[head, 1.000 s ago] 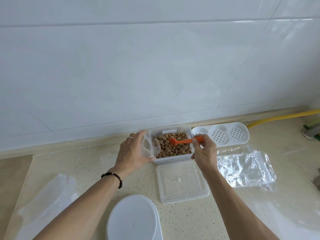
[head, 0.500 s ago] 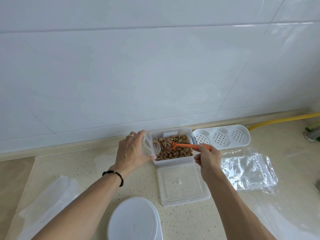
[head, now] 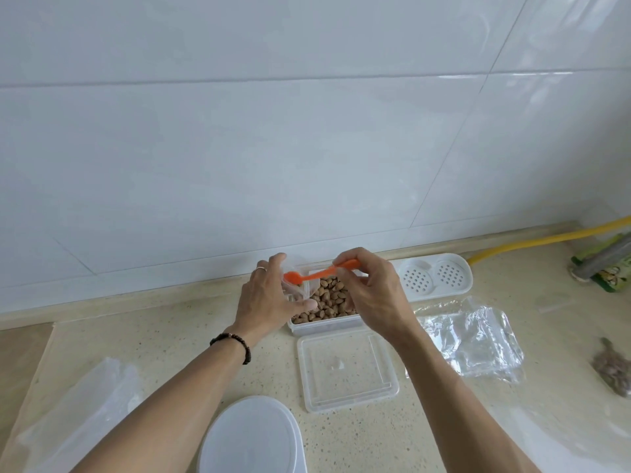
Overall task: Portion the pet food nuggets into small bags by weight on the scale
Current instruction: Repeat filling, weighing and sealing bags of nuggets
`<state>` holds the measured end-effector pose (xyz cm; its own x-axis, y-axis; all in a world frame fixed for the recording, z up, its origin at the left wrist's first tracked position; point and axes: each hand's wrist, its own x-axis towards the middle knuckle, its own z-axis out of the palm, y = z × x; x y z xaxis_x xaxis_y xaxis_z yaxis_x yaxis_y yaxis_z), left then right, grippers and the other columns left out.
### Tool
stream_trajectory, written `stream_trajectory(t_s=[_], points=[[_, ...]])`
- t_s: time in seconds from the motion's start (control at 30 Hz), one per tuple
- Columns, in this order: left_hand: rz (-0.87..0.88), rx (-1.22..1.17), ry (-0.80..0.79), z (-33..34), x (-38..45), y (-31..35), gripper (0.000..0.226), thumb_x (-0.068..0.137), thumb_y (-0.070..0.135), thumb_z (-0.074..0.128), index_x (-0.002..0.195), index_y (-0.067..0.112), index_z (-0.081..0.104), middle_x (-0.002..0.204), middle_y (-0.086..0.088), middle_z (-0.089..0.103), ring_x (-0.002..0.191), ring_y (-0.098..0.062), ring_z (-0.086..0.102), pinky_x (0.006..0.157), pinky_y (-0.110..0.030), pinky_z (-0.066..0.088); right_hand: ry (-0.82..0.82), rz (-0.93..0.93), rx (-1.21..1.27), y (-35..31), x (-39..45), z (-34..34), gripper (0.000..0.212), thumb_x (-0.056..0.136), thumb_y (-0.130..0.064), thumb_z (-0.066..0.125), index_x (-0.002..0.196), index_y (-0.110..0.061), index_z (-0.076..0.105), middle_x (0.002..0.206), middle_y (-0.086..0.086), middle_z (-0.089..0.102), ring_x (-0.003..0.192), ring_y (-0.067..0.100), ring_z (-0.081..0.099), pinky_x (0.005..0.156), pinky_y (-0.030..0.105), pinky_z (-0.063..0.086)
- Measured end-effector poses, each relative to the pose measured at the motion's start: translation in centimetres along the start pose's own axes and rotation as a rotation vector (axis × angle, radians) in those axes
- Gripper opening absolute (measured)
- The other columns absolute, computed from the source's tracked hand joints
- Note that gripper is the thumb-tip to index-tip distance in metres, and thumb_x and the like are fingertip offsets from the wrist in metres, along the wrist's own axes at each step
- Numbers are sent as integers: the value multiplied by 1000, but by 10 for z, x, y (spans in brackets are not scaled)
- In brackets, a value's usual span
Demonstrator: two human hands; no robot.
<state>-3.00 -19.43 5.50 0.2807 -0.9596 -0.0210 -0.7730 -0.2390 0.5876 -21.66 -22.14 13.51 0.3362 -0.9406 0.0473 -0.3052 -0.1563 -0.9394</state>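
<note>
While you work against the speckled beige stone counter (head: 170, 336), the white oval scale (head: 251, 438) waits just in front of the clear rectangular tub (head: 324, 327) of brown nuggets (head: 327, 302), its flat lid (head: 346, 367) between them. Your left hand (head: 269, 298) grips a small clear bag (head: 296, 291) open beside the tub, likely to catch spills. Your right hand (head: 372, 295) pinches the orange plastic spoon (head: 317, 274), its bowl over the bag mouth. No writing is legible

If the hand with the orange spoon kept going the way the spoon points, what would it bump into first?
Probably the small clear bag that the left hand holds open. The right hand aims the orange spoon leftward, its bowl already at the bag's mouth, though depth is hard to judge.
</note>
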Motion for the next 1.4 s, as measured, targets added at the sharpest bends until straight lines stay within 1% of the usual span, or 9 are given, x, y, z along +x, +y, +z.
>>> stream_trajectory(t_s=[0.13, 0.27, 0.33, 0.43, 0.53, 0.7, 1.0, 1.23, 1.4], points=[[-6, -42, 20, 0, -2, -3, 100, 63, 54, 83, 142, 24, 29, 126, -4, 46, 118, -20, 47, 91, -37, 44, 32, -14, 30, -4, -2, -8, 8, 93, -9, 62, 93, -14, 68, 71, -5, 64, 48, 16, 60, 44, 23, 44], [2, -51, 3, 0, -4, -11, 100, 62, 51, 85, 141, 24, 30, 126, -6, 46, 119, -22, 48, 94, -38, 43, 287, 55, 163, 2, -1, -18, 7, 93, -6, 59, 93, -11, 65, 78, 9, 65, 48, 15, 57, 44, 24, 47], [21, -11, -3, 0, -6, -17, 101, 60, 52, 86, 140, 24, 31, 124, -5, 47, 117, -22, 49, 94, -37, 42, 385, 92, 26, 16, 2, -23, 8, 93, -8, 58, 90, -14, 63, 79, 5, 65, 53, 21, 60, 47, 30, 52], [61, 83, -6, -2, -11, -24, 101, 58, 53, 87, 139, 22, 34, 121, -5, 50, 112, -22, 51, 93, -35, 42, 357, 150, -240, 46, 6, -25, 9, 93, -13, 54, 89, -15, 62, 78, -5, 63, 66, 27, 63, 60, 47, 57], [85, 132, -1, 0, -14, -29, 101, 56, 55, 87, 138, 25, 35, 119, -4, 52, 109, -21, 53, 92, -34, 43, 274, 253, -298, 68, 5, -18, 9, 95, -14, 51, 92, -15, 59, 81, -1, 63, 67, 30, 66, 62, 47, 57], [105, 146, 12, 4, -16, -31, 105, 56, 56, 86, 142, 27, 34, 117, -3, 55, 107, -21, 54, 92, -36, 45, 218, 490, -29, 88, -3, 6, 8, 99, -12, 51, 103, -11, 58, 86, 11, 66, 52, 17, 62, 50, 29, 53], [121, 253, 45, 3, -17, -31, 105, 54, 65, 82, 141, 28, 36, 110, 0, 56, 99, -19, 56, 87, -36, 47, 402, 653, 312, 94, -4, 11, 13, 96, -10, 54, 106, -5, 60, 79, 14, 66, 50, 15, 55, 52, 29, 47], [92, 368, 56, -1, -9, -18, 93, 59, 66, 77, 134, 24, 41, 114, -3, 57, 105, -23, 54, 87, -37, 43, 438, 555, 465, 71, 2, -11, 10, 96, -8, 52, 103, -8, 59, 89, 14, 72, 47, 14, 50, 52, 29, 43], [66, 287, 15, 4, -3, -6, 96, 59, 68, 77, 133, 22, 37, 116, -3, 54, 107, -22, 53, 88, -36, 42, 209, 252, 204, 28, 0, -7, 6, 96, -8, 55, 100, -6, 61, 78, 11, 62, 45, 15, 55, 46, 24, 47]])
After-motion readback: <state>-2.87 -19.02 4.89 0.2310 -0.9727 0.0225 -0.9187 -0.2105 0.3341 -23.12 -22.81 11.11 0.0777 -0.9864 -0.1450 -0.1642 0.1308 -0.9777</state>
